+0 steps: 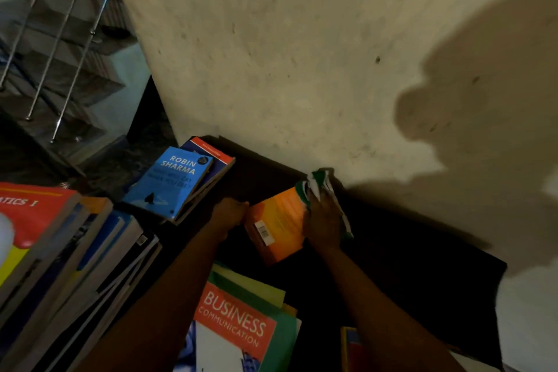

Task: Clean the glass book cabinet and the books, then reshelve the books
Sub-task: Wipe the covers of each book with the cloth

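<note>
1. Presently wiping: orange book (276,222) lies back cover up, barcode showing, on a dark top (407,251) just beside the wall (302,39), between my two hands.
2. Left hand (231,214) grips the book's left edge, fingers curled. Judged purpose: to pin it so it does not slide under the wipe.
3. Right hand (323,223) holds the cloth (315,187) bunched under its fingers and pressed on the book's far right corner. A loose tail hangs off to the right of the hand.
4. Blue book (169,181) sits far left on top of another book, well apart from the near-left stack (60,251). Possibly a done pile, but I cannot tell.
5. Green book (241,326) lies near me, below my arms, cover up.
6. Materials: the orange book is a thick paperback with a smooth cover, which should slip easily on the top. The cloth is soft, green and white, and crumpled. The wall is matt plaster, scuffed and spotted. The top is dark and flat. I cannot tell whether it belongs to the cabinet, and no glass is visible.
</note>
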